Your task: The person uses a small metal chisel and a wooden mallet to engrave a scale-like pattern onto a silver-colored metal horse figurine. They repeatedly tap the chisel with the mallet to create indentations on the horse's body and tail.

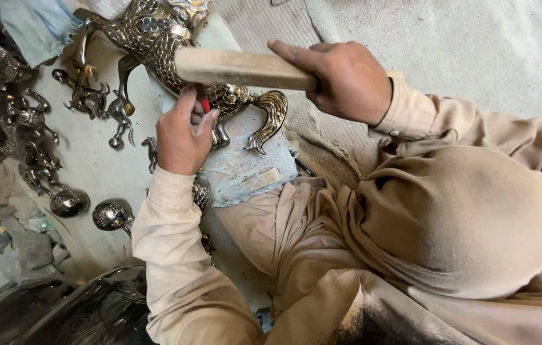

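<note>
**Chisel and mallet on an engraved metal horse**

The metal horse figure (175,45) lies on its side on a pale padded block (245,169), its curled tail (270,121) and hind legs hanging over the block's near edge, likely so the body rests steady under blows. The left hand (183,135) has its fingers clenched round a red-handled chisel (203,102), the tip set against the horse's flank. The right hand (348,80) is wrapped tight round a wooden mallet (239,68), held level just above the chisel's head. Both forearms wear beige sleeves, and the knees crowd the block from below. To the left, smaller metal figures (89,96) and round ornaments (112,214) lie scattered on the floor, well apart from the hands. Bare ground shows at upper right, leaving swing room on the mallet side.
</note>
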